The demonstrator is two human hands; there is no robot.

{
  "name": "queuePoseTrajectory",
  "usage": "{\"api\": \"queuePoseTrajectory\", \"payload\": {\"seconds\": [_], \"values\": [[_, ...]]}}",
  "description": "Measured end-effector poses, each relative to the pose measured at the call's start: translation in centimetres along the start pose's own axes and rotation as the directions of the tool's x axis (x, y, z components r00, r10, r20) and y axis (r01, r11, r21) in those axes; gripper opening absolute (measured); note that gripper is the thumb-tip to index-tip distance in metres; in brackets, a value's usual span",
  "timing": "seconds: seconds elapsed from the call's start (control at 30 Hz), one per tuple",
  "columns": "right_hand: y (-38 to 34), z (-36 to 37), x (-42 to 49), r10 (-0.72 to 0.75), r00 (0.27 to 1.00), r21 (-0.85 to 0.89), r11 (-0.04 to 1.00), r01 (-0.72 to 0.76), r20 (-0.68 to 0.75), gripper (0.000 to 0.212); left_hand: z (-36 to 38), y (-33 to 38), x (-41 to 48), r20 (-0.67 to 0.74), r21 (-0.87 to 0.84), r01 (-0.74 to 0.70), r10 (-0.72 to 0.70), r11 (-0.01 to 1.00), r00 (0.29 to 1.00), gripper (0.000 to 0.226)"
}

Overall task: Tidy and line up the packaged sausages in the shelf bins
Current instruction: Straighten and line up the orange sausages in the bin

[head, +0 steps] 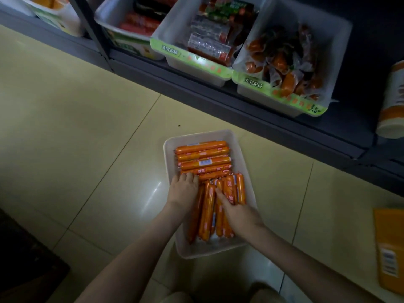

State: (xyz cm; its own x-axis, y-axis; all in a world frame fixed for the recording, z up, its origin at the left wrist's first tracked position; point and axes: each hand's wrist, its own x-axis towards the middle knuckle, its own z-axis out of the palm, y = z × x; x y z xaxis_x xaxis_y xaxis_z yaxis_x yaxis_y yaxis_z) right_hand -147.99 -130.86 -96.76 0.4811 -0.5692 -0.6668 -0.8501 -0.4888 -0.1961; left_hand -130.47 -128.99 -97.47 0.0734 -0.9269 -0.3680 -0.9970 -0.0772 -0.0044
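Observation:
A white tray (240, 147) lies on the tiled floor below the shelf. In its far half, several orange packaged sausages (202, 157) lie crosswise in a neat row. In its near half, more orange sausages (207, 213) lie lengthwise, less evenly. My left hand (182, 190) rests palm down on the left edge of the lengthwise group, fingers touching the crosswise row. My right hand (237, 213) presses on the lengthwise sausages, index finger stretched out over them. Neither hand clearly grips one.
On the dark shelf above stand white bins: one with loose orange sausage packs (288, 68), one with dark-labelled packs (209, 38), one with red sausages (135, 25). A white-orange canister (391, 101) sits at the right. An orange package (389, 248) lies on the floor right.

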Motion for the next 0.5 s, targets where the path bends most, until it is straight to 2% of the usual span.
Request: {"api": "queuePoseTrajectory", "payload": {"seconds": [0.13,0.33,0.5], "values": [[0.3,-0.4,0.4,-0.002,1.000,0.038,0.999,0.001,0.009,0.060,0.9,0.3,1.2,0.000,-0.045,0.042,-0.042,0.998,0.999,0.033],[0.8,-0.1,0.9,-0.010,0.999,0.042,0.999,0.008,0.046,0.068,0.4,0.4,1.9,0.007,-0.066,0.096,-0.096,0.993,0.995,0.027],[0.6,-0.4,0.6,-0.019,0.999,0.084,0.996,0.016,0.041,0.066,-0.4,0.0,1.5,0.008,0.007,0.043,-0.043,0.999,0.999,0.027]]}}
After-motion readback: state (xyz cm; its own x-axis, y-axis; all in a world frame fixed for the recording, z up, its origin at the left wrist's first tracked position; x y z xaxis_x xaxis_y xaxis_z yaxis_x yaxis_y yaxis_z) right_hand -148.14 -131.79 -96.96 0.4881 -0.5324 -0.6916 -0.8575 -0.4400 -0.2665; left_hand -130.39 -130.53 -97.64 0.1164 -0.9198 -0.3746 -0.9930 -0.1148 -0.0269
